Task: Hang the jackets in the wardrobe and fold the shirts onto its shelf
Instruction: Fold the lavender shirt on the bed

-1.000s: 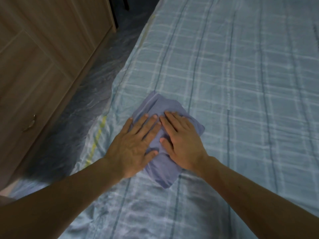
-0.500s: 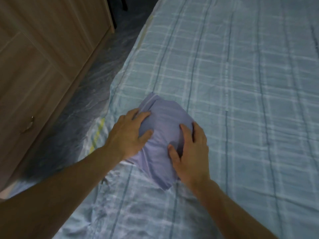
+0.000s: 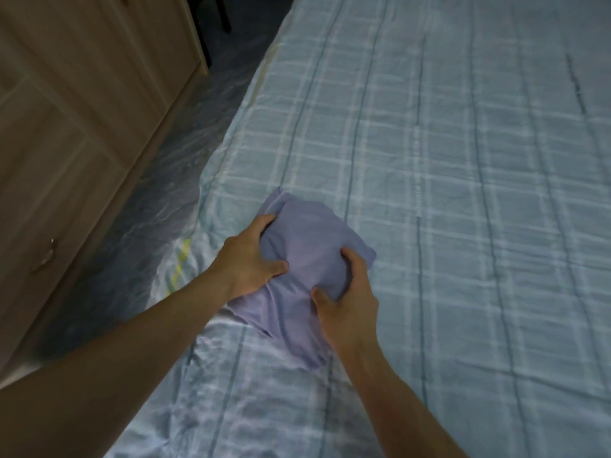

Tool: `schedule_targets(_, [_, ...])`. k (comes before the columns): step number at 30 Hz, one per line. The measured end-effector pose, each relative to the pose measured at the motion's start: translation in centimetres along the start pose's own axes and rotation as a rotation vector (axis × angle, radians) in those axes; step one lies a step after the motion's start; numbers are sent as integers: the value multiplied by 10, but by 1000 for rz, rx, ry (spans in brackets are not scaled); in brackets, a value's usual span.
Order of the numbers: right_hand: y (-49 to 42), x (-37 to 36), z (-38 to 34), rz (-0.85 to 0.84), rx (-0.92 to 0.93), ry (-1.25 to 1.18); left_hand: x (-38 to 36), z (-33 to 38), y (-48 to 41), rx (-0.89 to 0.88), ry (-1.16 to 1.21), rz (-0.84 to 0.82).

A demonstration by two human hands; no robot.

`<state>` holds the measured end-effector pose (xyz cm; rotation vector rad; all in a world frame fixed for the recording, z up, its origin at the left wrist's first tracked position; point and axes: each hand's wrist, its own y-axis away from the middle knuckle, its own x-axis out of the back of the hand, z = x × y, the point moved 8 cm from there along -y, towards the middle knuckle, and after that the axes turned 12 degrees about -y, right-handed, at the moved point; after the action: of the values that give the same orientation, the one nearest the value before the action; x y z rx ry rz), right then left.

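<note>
The right hand (image 3: 347,302) grips the near right side of one folded lavender cotton shirt (image 3: 307,259), thumb pressed on top of the cloth and fingers (image 3: 355,262) curled round its right edge, so the hand is closed on the fabric. The left hand (image 3: 248,259) clasps the same shirt from the opposite side: its thumb lies across the top near the middle, and its fingers hook over the far left corner, again closed on the cloth. Two bare forearms run in from the bottom of the view, the left one entering low at the left edge, the right one from the bottom centre.

The shirt is a compact, roughly rectangular bundle, bunched and creased between the two hands, with its nearest corner pointing toward the person and its farthest corner peaking just beyond the left fingers. It sits on one bed covered by a pale blue checked sheet (image 3: 463,193), near the bed's left edge; whether it is resting fully on the sheet or slightly raised cannot be told. A short yellow stripe (image 3: 180,266) shows on the sheet's hanging left side, just beside the left wrist.

Left of the bed runs a strip of dark marbled floor (image 3: 158,193). Beyond it stands one light wooden wardrobe (image 3: 82,110) with panelled doors, all closed, and a single small metal handle (image 3: 49,252) visible on the nearest panel.
</note>
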<state>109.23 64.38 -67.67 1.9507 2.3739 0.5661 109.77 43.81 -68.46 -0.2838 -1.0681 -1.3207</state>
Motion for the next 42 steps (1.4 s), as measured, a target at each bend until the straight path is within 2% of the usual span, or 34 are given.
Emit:
schedule_targets(5, [3,21,-23,-17,123,-59,13,18,32,-78,261,149])
schedule_targets(9, [24,33,-68,-116,221,-54,44,35,79,-94,299,265])
schedule_targets(17, [117,60,-200,-215,515,41,136,103,225,-112,85,578])
schedule_targets(23, [238,102,-304,-358,668,82,203,171,388,-96,30,720])
schedule_targets(29, [369,111,-399,-470,851,68,272,202,559,28,-50,942])
schedule_targets(35, [490,64,-466,-646,1011,4,326,178,709,208,-96,1130])
schedule_targets(42, [647,-38,-492,-895,1109,-41,352,85,875,401,-49,1290])
